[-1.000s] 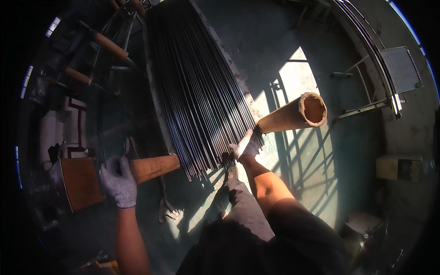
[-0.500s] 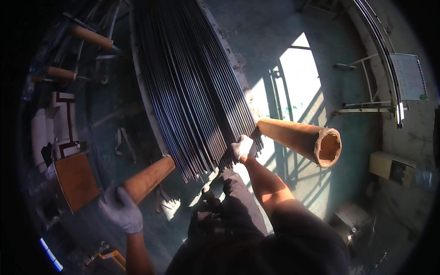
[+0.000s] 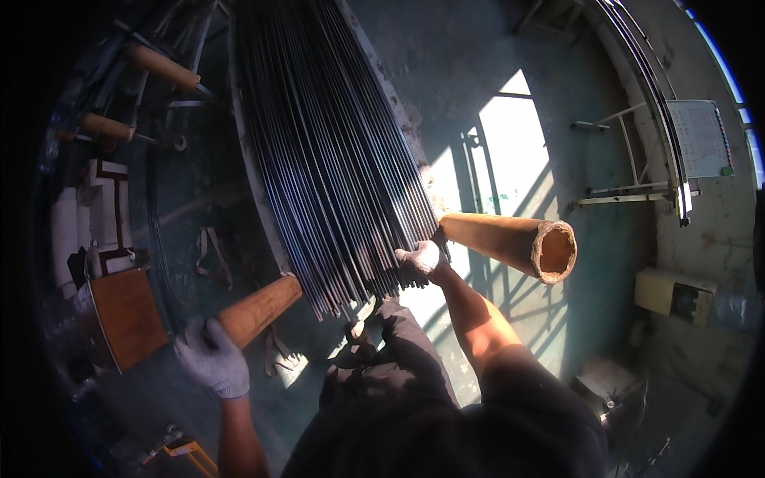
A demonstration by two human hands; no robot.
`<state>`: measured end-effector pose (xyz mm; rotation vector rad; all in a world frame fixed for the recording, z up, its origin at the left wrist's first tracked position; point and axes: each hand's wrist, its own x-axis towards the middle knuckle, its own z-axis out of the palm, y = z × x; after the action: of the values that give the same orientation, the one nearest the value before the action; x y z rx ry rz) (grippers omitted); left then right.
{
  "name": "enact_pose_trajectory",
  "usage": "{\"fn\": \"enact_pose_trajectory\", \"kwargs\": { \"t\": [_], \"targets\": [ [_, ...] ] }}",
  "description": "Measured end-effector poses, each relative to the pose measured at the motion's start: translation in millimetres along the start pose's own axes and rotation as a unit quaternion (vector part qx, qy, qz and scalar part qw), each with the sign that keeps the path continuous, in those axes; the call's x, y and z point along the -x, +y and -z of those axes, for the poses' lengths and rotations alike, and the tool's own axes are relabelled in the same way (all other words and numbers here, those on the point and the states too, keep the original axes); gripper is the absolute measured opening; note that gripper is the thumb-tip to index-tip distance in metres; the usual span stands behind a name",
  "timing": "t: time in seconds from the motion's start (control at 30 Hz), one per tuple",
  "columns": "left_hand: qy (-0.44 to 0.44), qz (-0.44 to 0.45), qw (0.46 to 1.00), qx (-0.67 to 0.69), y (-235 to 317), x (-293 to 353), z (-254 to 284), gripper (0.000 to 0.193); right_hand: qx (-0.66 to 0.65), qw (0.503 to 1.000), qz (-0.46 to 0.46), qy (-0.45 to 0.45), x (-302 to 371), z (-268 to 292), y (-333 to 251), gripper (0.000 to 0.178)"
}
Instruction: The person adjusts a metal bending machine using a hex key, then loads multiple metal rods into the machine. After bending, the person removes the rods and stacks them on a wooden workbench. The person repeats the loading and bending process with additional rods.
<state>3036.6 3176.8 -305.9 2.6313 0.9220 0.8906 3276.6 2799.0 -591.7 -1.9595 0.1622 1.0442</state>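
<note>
A wide layer of long, thin black rods runs away from me, its uneven near ends in front of my legs. My right hand, in a white knit glove, is closed on rods at the right near end, thumb on top; its fingertips are hidden. Beside it, a brown cardboard tube sticks out to the right with its hollow end showing. Another brown tube sticks out to the left. By that tube's outer end is my gloved left hand, fingers apart and loosely bent, holding nothing I can see.
A pale beam edges the rods on the left. Further left are smaller brown rollers on a frame and a brown board. To the right stand a metal rack, a whiteboard and a beige box.
My right hand has shifted slightly right along the rod ends. The dark gap among the rods has narrowed, and they lie more evenly. My left hand stays near the left tube's end.
</note>
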Motion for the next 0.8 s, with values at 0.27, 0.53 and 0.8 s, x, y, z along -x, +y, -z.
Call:
{"fn": "enact_pose_trajectory", "kwargs": {
  "t": [0.27,0.53,0.8],
  "targets": [
    [-0.040,-0.063,0.993,-0.097,13.3,4.4,16.5,0.028,-0.229,0.959,0.040,-0.160,25.0,5.5,-3.4,0.062],
    [-0.048,-0.096,0.992,-0.061,10.3,24.6,17.9,0.025,0.211,0.963,-0.063,0.156,5.9,-22.6,14.2,0.065],
    [-0.031,-0.097,0.992,-0.081,-10.3,40.6,31.3,0.023,0.416,0.898,0.074,0.122,-21.6,-66.3,41.8,0.027]
  ]
}}
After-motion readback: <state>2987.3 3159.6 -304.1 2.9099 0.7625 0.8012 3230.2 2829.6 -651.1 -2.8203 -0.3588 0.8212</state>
